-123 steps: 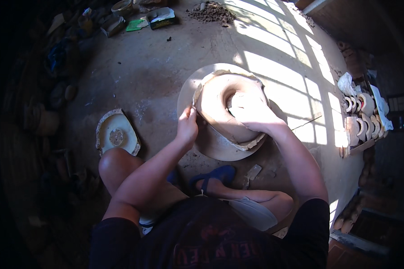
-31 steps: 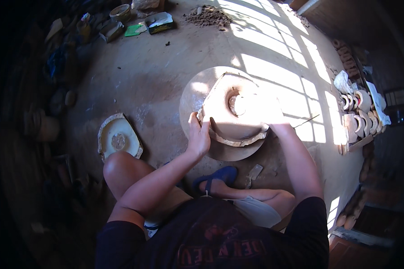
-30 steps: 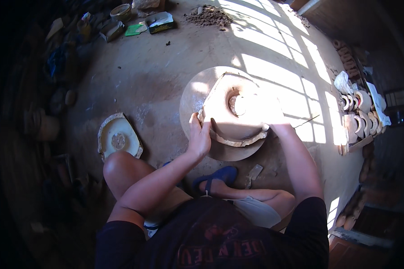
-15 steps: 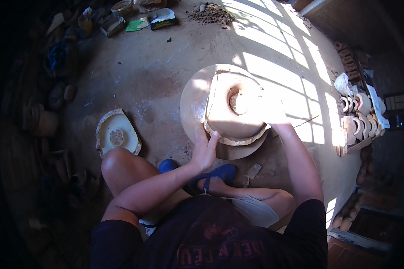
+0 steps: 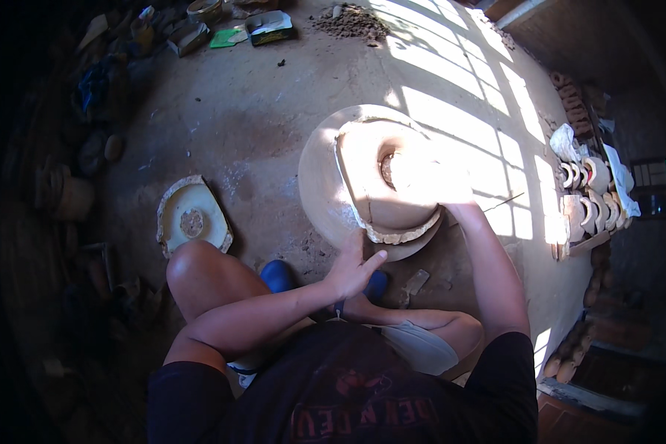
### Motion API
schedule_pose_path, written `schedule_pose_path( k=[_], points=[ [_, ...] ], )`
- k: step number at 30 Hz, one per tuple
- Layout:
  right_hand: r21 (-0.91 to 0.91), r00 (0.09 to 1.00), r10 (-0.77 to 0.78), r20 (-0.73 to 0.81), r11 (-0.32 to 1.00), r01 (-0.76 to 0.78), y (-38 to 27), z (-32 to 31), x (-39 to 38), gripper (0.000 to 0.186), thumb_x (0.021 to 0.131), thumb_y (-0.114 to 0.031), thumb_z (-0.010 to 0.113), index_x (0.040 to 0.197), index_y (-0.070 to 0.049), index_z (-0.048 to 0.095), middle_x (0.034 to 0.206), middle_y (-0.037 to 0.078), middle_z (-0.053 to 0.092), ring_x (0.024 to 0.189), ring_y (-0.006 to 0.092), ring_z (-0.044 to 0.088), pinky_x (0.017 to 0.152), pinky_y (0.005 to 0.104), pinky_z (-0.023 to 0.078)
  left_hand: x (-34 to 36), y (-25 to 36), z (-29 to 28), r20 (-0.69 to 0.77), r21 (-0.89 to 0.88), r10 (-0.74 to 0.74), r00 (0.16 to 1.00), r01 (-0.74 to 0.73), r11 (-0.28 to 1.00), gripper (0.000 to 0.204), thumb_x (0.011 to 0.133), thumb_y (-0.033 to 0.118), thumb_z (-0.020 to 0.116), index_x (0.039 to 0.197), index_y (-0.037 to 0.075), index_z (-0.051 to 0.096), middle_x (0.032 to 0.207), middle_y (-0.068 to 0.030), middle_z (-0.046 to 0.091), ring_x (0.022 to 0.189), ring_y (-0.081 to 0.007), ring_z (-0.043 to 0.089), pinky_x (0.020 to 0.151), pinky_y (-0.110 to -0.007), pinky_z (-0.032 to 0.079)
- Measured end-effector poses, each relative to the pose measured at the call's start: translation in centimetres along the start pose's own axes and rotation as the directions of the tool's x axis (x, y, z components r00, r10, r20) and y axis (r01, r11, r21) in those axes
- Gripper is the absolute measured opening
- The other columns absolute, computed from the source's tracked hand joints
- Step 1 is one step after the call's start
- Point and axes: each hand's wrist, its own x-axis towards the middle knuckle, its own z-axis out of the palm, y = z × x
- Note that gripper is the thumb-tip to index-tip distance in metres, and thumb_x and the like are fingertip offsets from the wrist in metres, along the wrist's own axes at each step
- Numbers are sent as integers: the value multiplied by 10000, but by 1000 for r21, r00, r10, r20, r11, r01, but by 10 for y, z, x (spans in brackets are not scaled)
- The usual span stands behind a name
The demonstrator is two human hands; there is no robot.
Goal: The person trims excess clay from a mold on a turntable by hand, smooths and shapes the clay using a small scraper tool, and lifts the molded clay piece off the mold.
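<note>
A round pale disc [image 5: 320, 174], like a potter's wheel head, stands on the floor in front of me. On it lies a cream mould piece [image 5: 370, 207] with a rough, chipped rim, one straight side and a round hollow in its middle. My left hand [image 5: 354, 270] is at the disc's near edge, just below the mould's near rim, thumb spread from the fingers and nothing in it. My right hand [image 5: 455, 185] reaches the mould's right side in bright sunlight. Glare washes out its fingers, so its grip is hidden.
A similar mould piece [image 5: 192, 218] lies on the floor beside my left knee. Clods of earth [image 5: 351, 24] and an open box [image 5: 268, 28] are at the far side. Curved clay pieces [image 5: 599, 200] stand stacked at the right. A thin stick [image 5: 505, 200] lies right of the disc.
The mould piece has turned a little on the disc, its straight side now slanting more. My left hand has come off its rim toward me, thumb opening out. My right hand stays nearly in place.
</note>
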Motion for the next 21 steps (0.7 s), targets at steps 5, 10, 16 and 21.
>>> schedule_pose_path(
  k=[5,10,16,21],
  points=[
    [-22,1000,-7,-15,1000,6,2,2,1,271,944,-220,698,1127,-22,732,1051,190,756,966,302,729,851,403,584,5,12,-10,16,-75,-131,991,132,988,801,1008,332,661,1578,-64,262,1535,-331,396,1421,-405,467,1176,-470,395],
    [-73,1000,-8,-24,997,7,4,2,-3,267,947,-212,697,1131,-22,731,1055,190,755,968,295,729,846,399,584,61,19,-56,-544,42,103,833,-95,995,831,956,287,638,1570,-128,262,1567,-367,403,1441,-491,422,1232,-476,310],
    [-207,1000,12,-16,978,-15,6,2,-17,261,950,-201,696,1136,-21,730,1058,191,755,969,287,730,841,393,584,77,14,-57,-410,-217,-75,909,-17,976,738,957,261,587,1551,-115,361,1513,-365,464,1436,-471,437,1213,-449,334],
    [-208,999,-4,-44,978,-5,8,3,-20,257,952,-193,695,1139,-20,729,1062,191,755,971,280,730,837,389,584,65,11,-51,-407,-119,-73,911,26,993,675,974,244,584,1516,-105,387,1493,-331,481,1411,-441,468,1194,-445,352]
  ],
)
